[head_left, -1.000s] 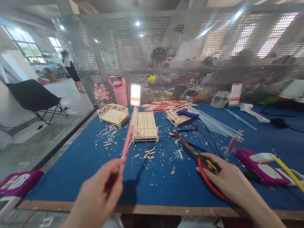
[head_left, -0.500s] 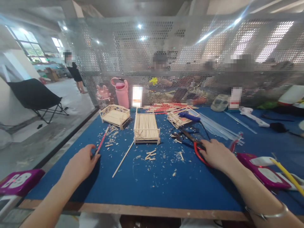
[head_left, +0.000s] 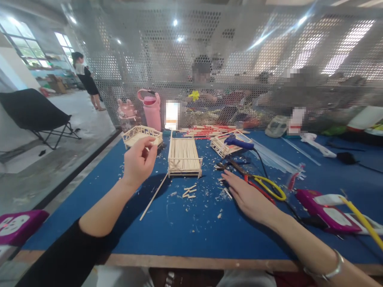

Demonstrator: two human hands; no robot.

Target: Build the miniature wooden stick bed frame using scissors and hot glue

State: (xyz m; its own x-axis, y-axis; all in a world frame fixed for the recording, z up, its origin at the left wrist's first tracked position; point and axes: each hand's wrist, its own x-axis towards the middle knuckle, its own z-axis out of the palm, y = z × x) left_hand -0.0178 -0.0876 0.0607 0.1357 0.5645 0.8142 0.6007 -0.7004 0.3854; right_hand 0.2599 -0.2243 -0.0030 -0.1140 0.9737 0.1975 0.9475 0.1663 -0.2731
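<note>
My left hand [head_left: 140, 161] is raised in front of the left miniature wooden frame [head_left: 130, 136], partly covering it. Its fingers are loosely curled with a gap to the thumb, and nothing shows between them. My right hand [head_left: 247, 197] lies stretched out on the blue table, fingers empty, beside cut stick scraps [head_left: 227, 193]. Just beyond it are red-handled pliers [head_left: 259, 188] and yellow-handled scissors [head_left: 273, 189]. Between the hands stands a bed-shaped miniature of thin sticks [head_left: 184, 157]. One long thin stick [head_left: 153, 198] lies aslant before it.
At the right rear, a blue-handled tool [head_left: 239, 142] with a cord rests over a third stick frame [head_left: 223, 148]. Clear glue sticks [head_left: 271, 159] lie beside it. Red and pale sticks [head_left: 209, 131], a pink bottle [head_left: 152, 111] and a perforated metal screen [head_left: 167, 59] are behind.
My left hand has left the red stick and moved up and right toward the left frame. My right hand has let go of the pliers and slid left, flattening on the table.
</note>
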